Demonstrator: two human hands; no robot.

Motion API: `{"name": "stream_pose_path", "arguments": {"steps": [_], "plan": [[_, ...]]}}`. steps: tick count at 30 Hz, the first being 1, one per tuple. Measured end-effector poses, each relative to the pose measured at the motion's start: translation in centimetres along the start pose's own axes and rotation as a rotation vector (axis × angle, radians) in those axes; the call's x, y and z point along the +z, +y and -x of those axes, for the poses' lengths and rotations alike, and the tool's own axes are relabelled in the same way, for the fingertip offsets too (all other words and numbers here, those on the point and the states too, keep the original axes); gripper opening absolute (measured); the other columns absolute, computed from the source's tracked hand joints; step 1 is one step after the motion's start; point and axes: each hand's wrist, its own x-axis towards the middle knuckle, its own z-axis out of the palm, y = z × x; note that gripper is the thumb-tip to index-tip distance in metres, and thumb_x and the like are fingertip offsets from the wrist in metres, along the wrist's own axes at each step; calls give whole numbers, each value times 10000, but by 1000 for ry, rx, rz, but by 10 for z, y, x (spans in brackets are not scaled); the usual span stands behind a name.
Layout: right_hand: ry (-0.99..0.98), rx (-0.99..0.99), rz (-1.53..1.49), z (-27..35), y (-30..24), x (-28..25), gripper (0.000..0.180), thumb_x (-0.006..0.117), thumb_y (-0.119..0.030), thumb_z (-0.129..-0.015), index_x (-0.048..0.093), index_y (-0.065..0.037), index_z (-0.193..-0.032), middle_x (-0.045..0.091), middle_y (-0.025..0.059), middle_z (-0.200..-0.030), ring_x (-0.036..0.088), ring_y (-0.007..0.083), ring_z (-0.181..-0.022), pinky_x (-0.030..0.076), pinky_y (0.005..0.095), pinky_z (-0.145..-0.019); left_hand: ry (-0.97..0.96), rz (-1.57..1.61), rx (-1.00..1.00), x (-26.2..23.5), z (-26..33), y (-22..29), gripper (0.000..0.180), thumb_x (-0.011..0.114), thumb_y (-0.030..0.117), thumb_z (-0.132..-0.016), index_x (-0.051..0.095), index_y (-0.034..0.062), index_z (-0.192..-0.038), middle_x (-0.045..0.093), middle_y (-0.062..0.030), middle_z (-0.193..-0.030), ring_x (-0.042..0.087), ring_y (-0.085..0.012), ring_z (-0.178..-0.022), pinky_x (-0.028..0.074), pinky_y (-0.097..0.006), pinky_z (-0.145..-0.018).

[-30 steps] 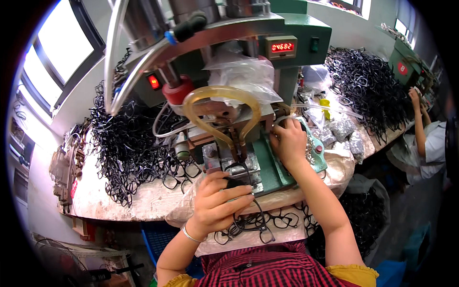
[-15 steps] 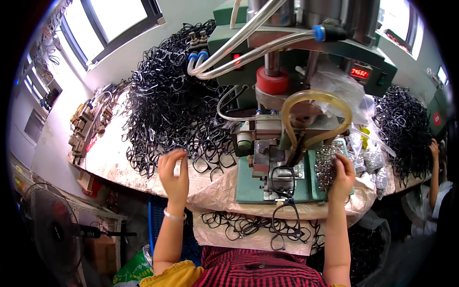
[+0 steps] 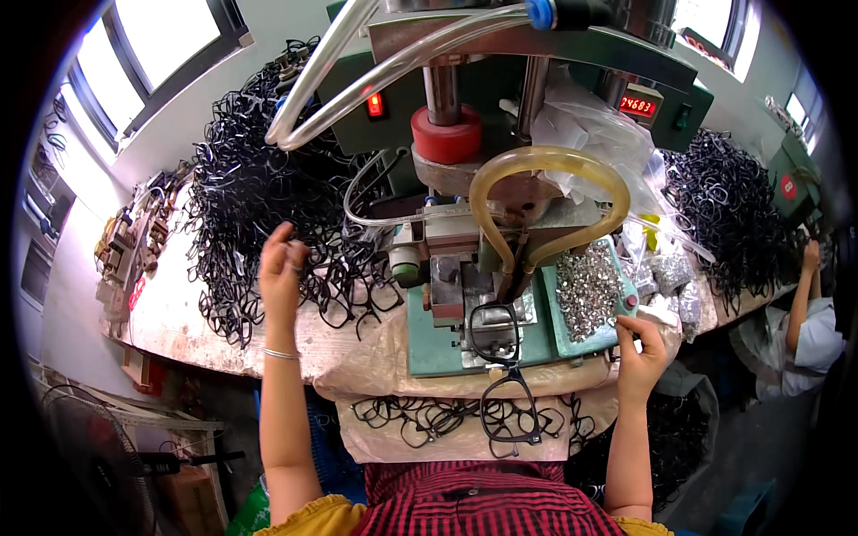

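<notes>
Fingers of the left hand pinch a black plastic spectacle frame from the tangled heap left of the green press; neighbours may snag. Right hand curls beside the tray of silver hinges, which a knock could spill.

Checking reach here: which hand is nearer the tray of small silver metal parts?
Right. The right hand sits at the tray of silver parts's lower right corner; the left hand is far left, at the black frame pile.

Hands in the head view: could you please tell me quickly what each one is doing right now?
Left hand: fingers curled on a black plastic spectacle frame at the heap's edge.
Right hand: fingers pinched beside the tray of small silver metal parts; contents cannot be told.
</notes>
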Motion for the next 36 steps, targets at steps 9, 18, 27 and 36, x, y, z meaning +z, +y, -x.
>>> {"name": "stream_pose_path", "arguments": {"steps": [9, 18, 27, 36], "plan": [[-289, -157, -428, -21, -113, 79, 191, 741, 13, -809, 692, 8, -993, 710, 70, -936, 669, 162, -889, 516, 302, -835, 4, -78, 189, 49, 26, 42, 153, 581, 110, -1036, 542, 50, -901, 506, 27, -788, 438, -51, -708, 378, -217, -650], [-374, 144, -770, -14, -126, 93, 471, 746, 2, -823, 552, 29, -1251, 687, 79, -1052, 652, 116, -956, 486, 257, -910, -86, 562, 350, 97, 90, 133, 97, 501, 54, -1041, 569, -2, -1083, 637, -172, -1095, 630, -231, -993, 527, -350, -897], [-497, 89, -639, -13, -150, 57, 381, 718, -33, -834, 621, -16, -1201, 675, 148, -1219, 666, 241, -1115, 478, 333, -991, -311, 46, 656, 114, 103, 175, 21, 686, 86, -913, 696, 79, -930, 769, -122, -929, 711, -226, -802, 488, -426, -826], [-97, -307, 361, -38, 1, 47, 143, 777, -120, -755, 737, -88, -888, 629, 203, -1231, 530, 400, -1285, 429, 485, -1053, -690, -140, 921, 132, 116, 151, 248, 776, 154, -754, 773, 130, -1001, 746, -22, -1068, 549, -237, -809, 519, -441, -860]]}}
